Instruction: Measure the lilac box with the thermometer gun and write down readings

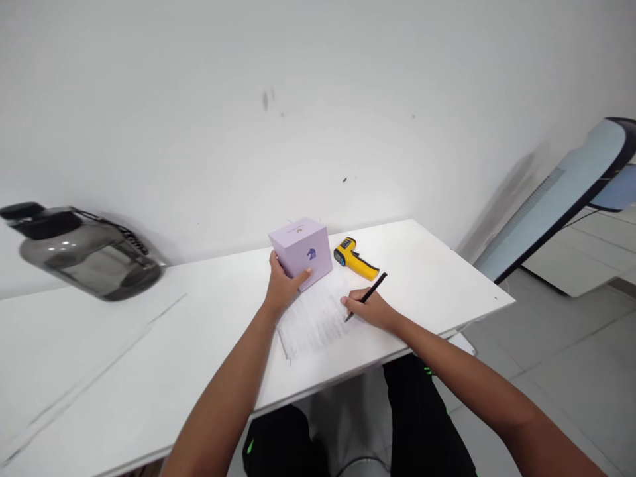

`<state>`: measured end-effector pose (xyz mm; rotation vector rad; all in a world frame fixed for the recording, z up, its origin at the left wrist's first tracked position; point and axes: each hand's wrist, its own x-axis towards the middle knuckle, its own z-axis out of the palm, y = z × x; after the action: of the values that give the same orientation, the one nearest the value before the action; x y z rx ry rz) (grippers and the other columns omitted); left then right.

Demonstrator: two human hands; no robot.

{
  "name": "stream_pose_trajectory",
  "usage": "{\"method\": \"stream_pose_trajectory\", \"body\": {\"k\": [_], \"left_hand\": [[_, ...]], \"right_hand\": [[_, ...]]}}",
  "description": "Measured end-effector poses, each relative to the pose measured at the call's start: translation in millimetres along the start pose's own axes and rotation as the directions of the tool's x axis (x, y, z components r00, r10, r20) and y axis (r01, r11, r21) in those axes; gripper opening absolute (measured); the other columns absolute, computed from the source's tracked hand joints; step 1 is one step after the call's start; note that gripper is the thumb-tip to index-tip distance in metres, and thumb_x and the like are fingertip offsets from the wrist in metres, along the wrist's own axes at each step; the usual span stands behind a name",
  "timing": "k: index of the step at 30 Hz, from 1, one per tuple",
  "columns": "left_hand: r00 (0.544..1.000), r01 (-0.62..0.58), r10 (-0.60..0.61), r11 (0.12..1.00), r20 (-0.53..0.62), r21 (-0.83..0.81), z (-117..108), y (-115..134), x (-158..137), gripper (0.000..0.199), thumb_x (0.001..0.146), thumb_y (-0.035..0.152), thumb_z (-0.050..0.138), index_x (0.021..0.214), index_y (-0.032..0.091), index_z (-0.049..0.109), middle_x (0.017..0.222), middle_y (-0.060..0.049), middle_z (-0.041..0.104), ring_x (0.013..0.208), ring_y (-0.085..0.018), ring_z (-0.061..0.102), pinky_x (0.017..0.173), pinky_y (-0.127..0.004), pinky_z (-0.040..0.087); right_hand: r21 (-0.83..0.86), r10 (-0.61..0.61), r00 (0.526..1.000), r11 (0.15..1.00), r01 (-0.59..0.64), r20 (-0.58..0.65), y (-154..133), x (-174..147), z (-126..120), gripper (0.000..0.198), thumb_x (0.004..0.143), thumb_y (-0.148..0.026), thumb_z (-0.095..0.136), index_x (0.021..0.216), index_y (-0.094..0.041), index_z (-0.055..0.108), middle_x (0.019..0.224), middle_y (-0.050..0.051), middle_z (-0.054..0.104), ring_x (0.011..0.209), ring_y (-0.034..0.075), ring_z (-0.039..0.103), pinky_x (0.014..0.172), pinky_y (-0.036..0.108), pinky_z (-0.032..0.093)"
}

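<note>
My left hand (286,283) grips a light purple box (311,255) by its near lower corner, thumb across the front face. The box has a small dark emblem on its front and stands tilted at the far edge of a written sheet of paper (315,321). In my right hand (370,309) is a black pen (372,289), its tip at the right side of the sheet. Rows of faint writing cover the paper, too blurred to read. Just beyond the right hand lies a yellow and black infrared thermometer (356,258), close beside the box.
A grey see-through water bottle (92,252) with a black lid leans at the left of the white table (209,344). Behind the table rises a white wall (318,132). A dark-edged pale panel (561,199) slants at the right, above a tiled floor.
</note>
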<state>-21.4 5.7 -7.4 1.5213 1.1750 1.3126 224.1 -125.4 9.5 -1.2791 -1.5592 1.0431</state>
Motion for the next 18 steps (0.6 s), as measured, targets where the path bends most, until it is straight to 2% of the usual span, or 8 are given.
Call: {"method": "stream_pose_trajectory", "body": {"k": [8,11,14,18], "left_hand": [[0.999,-0.027,0.026,0.999,0.034,0.037,1,-9,0,0.129,0.067,0.059,0.107,0.168,0.032,0.032,0.165,-0.021,0.06,0.153,-0.044,0.066,0.125,-0.065,0.058],[0.999,-0.024,0.023,0.999,0.026,0.022,1,-14,2,0.132,0.065,0.059,0.108,0.169,0.032,0.03,0.167,-0.022,0.059,0.153,-0.045,0.066,0.126,-0.066,0.058],[0.999,-0.017,0.017,1.0,0.03,0.017,1,-17,2,0.135,0.065,0.059,0.107,0.171,0.032,0.027,0.169,-0.023,0.057,0.156,-0.045,0.065,0.127,-0.067,0.057],[0.999,-0.018,0.017,1.0,0.04,0.026,1,-18,2,0.136,0.067,0.059,0.107,0.172,0.032,0.026,0.172,-0.024,0.056,0.157,-0.046,0.064,0.129,-0.069,0.056]], "right_hand": [[-0.033,0.039,0.998,0.999,-0.037,0.052,4,1,-2,0.057,0.091,-0.061,0.074,0.057,-0.026,0.044,0.059,-0.005,0.04,0.063,0.014,0.038,0.062,0.031,0.032],[-0.065,0.071,0.995,0.996,-0.066,0.076,4,2,-3,0.052,0.091,-0.057,0.072,0.059,-0.026,0.046,0.061,-0.003,0.045,0.065,0.015,0.041,0.064,0.031,0.035],[-0.072,0.052,0.997,0.996,-0.047,0.058,4,1,-4,0.048,0.093,-0.055,0.07,0.061,-0.026,0.049,0.064,-0.001,0.052,0.068,0.017,0.048,0.066,0.033,0.039],[-0.081,0.029,0.999,0.996,-0.026,0.038,5,2,-5,0.048,0.094,-0.053,0.069,0.06,-0.026,0.047,0.063,-0.001,0.05,0.067,0.017,0.047,0.067,0.033,0.039]]}}
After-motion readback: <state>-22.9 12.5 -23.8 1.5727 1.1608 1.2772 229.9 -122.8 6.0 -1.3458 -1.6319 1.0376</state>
